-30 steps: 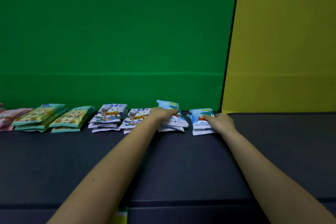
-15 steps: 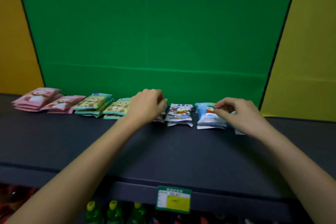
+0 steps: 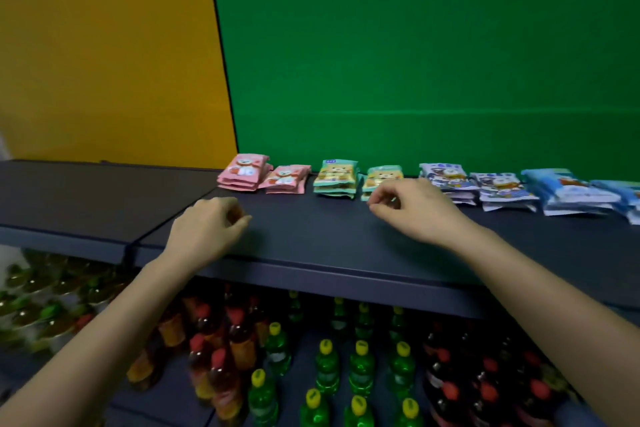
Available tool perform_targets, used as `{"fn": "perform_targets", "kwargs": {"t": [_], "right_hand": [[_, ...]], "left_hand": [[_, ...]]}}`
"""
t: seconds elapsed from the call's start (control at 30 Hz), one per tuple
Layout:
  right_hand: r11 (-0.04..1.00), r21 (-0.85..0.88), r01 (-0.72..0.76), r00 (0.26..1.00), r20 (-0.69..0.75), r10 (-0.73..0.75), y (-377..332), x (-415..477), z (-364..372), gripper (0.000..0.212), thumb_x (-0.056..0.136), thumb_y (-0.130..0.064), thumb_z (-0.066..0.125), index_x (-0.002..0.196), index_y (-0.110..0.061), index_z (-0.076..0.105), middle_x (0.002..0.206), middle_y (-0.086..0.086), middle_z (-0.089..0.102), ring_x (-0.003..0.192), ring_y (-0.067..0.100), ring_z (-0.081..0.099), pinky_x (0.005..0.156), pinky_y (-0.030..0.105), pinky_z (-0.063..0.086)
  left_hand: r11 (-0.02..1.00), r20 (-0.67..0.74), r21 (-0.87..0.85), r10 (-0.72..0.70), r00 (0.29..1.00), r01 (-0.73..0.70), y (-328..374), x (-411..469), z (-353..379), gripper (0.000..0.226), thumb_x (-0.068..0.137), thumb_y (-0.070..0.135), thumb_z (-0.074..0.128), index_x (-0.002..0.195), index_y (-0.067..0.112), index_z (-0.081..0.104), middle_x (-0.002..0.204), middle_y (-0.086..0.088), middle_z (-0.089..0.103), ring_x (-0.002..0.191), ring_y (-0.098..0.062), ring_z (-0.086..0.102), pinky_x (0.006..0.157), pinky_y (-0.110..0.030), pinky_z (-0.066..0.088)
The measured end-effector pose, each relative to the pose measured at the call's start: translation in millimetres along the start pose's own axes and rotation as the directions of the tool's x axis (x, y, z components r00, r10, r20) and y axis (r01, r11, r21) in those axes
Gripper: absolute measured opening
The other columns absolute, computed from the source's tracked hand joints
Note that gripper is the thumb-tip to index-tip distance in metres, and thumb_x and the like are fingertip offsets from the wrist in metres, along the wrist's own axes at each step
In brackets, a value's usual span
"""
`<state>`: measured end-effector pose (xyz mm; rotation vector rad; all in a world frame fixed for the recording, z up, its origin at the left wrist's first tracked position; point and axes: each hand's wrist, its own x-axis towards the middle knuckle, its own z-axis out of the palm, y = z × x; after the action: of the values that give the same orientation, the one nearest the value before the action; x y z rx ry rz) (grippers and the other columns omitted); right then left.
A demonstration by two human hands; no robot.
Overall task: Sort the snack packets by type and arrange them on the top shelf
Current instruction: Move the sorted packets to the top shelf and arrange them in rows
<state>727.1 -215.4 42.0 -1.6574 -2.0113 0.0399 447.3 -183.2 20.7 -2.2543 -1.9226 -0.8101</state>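
Head view: left hand [image 3: 207,230] and right hand [image 3: 417,213] are over the top shelf [image 3: 311,239], fingers loosely curled, holding nothing. Snack packets [image 3: 336,178] lie stacked along its back by colour: pink, teal, white-purple, blue.

- The dark top shelf [image 3: 329,239] runs along the green and yellow back wall.
- Eight low stacks lie in a row at its back edge.
- From the left: two stacks of pink packets [image 3: 244,173], two of green packets [image 3: 336,177], two of white-and-blue packets [image 3: 445,177], two of light blue packets [image 3: 568,189].
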Motion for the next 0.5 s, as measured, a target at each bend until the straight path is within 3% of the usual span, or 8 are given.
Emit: {"fn": "perform_targets", "kwargs": {"t": [0.27, 0.4, 0.5], "right_hand": [[1.000, -0.023, 0.017, 0.997, 0.078, -0.015, -63.3, 76.0, 53.0, 0.020, 0.086, -0.018, 0.052, 0.095, -0.015, 0.070, 0.102, 0.004, 0.070, 0.097, 0.023, 0.062, 0.087, 0.035, 0.050], [0.999, -0.051, -0.013, 0.997, 0.072, 0.017, -71.1, 128.4, 73.1, 0.021, 0.086, -0.020, 0.052, 0.097, -0.014, 0.069, 0.106, 0.007, 0.070, 0.100, 0.027, 0.061, 0.086, 0.033, 0.048], [0.994, -0.080, -0.079, 0.992, 0.087, 0.086, -72.1, 159.9, 88.7, 0.028, 0.086, -0.025, 0.053, 0.101, -0.005, 0.067, 0.109, 0.014, 0.068, 0.101, 0.031, 0.060, 0.086, 0.037, 0.050]], "left_hand": [[0.994, -0.013, -0.075, -0.077, 0.997, 0.076, -69.5, 39.5, -0.7, 0.017, 0.087, 0.036, 0.058, 0.079, 0.022, 0.056, 0.096, -0.009, 0.067, 0.091, -0.031, 0.060, 0.073, -0.035, 0.045], [0.988, -0.049, -0.137, -0.075, 0.996, 0.068, -77.6, 93.5, 11.3, 0.020, 0.088, 0.031, 0.058, 0.094, 0.013, 0.062, 0.102, -0.011, 0.066, 0.095, -0.030, 0.059, 0.076, -0.035, 0.045], [0.984, -0.020, -0.152, -0.097, 0.995, 0.093, -80.6, 134.0, 25.3, 0.029, 0.088, 0.034, 0.057, 0.103, 0.010, 0.060, 0.110, -0.013, 0.065, 0.100, -0.031, 0.058, 0.078, -0.034, 0.043]]}}
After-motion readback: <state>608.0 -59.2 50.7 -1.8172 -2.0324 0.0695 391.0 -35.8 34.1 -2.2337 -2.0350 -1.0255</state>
